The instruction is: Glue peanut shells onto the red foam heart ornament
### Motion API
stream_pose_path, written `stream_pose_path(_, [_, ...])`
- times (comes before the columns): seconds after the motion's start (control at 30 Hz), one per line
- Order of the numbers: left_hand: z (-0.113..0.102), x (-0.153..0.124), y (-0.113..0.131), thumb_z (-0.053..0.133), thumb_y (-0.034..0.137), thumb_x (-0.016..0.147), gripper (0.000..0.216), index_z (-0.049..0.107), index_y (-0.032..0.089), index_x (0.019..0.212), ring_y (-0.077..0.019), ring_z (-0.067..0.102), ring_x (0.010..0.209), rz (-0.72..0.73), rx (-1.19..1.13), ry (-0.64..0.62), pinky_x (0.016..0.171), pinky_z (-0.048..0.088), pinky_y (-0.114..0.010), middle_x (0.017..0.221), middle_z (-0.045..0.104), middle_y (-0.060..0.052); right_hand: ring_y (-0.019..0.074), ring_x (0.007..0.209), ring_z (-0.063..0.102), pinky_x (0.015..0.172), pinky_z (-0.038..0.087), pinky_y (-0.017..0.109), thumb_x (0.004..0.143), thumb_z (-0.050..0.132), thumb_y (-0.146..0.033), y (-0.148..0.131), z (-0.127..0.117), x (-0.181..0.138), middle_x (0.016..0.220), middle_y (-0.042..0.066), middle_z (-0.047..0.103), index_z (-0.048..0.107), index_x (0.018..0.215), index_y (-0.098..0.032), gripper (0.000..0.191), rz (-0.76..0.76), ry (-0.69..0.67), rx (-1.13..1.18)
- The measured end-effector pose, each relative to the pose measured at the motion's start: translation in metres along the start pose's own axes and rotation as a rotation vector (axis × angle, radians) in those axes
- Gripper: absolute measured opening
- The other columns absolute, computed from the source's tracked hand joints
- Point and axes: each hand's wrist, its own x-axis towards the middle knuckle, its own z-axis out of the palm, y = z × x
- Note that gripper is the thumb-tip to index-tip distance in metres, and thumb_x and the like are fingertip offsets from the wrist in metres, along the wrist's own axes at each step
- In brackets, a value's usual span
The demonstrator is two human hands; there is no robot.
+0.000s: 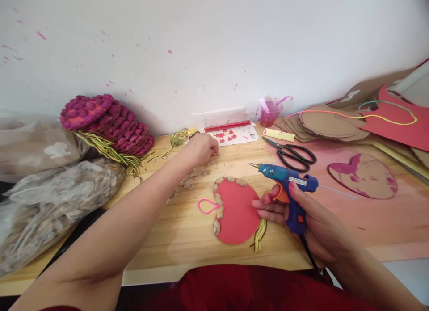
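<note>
A red heart-shaped card (238,212) lies on the wooden table (181,239), with pale shells glued along its upper and left edge, a pink loop (208,207) at its left and a yellow tassel (259,234) at its lower right. My right hand (301,221) grips a blue glue gun (288,186), its nozzle pointing left above the card. My left hand (200,149) reaches to a scatter of loose shells (191,179) behind the card, fingers curled down onto them; whether it holds one is hidden.
Black scissors (295,153) lie right of the gun. A stack of magenta shell hearts (110,123) sits at the back left beside plastic bags of shells (50,203). Cardboard cutouts (328,125), red paper, a painted cardboard heart (363,176) and a pink cup (270,112) stand at the right.
</note>
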Motion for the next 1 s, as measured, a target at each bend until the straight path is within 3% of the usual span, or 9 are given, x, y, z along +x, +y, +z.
stream_pose_path(0.3, [-0.007, -0.004, 0.009, 0.056, 0.014, 0.078, 0.026, 0.079, 0.021, 0.087, -0.0210, 0.068, 0.086, -0.009, 0.016, -0.037, 0.078, 0.048, -0.028, 0.089, 0.078, -0.004, 0.0316, 0.099, 0.075, 0.086, 0.062, 0.040, 0.092, 0.061, -0.044, 0.001, 0.000, -0.001, 0.087, 0.008, 0.075, 0.068, 0.084, -0.020, 0.027, -0.023, 0.003, 0.005])
stream_pose_path(0.47, [-0.013, -0.013, 0.006, 0.052, 0.024, 0.086, 0.027, 0.079, 0.021, 0.090, -0.0207, 0.069, 0.089, -0.081, -0.032, 0.086, 0.080, 0.049, -0.029, 0.095, 0.078, -0.005, 0.0310, 0.098, 0.075, 0.088, 0.061, 0.042, 0.093, 0.060, -0.044, 0.001, -0.002, 0.000, 0.088, 0.008, 0.075, 0.069, 0.085, -0.020, 0.026, -0.019, -0.004, 0.007])
stream_pose_path(0.7, [-0.008, -0.016, -0.003, 0.050, 0.015, 0.084, 0.029, 0.078, 0.019, 0.090, -0.0201, 0.068, 0.093, 0.017, -0.032, 0.092, 0.087, 0.049, -0.030, 0.096, 0.077, -0.006, 0.0315, 0.097, 0.075, 0.089, 0.061, 0.044, 0.089, 0.065, -0.049, 0.002, -0.003, 0.001, 0.087, 0.007, 0.076, 0.071, 0.083, -0.022, 0.028, -0.023, 0.006, -0.003])
stream_pose_path(1.0, [-0.005, -0.012, 0.008, 0.059, 0.023, 0.084, 0.020, 0.079, 0.022, 0.084, -0.0230, 0.066, 0.087, -0.052, -0.002, 0.069, 0.081, 0.049, -0.031, 0.081, 0.077, -0.005, 0.0333, 0.099, 0.075, 0.090, 0.061, 0.043, 0.090, 0.064, -0.044, 0.001, 0.000, -0.001, 0.088, 0.009, 0.076, 0.070, 0.083, -0.020, 0.025, 0.005, 0.023, 0.037])
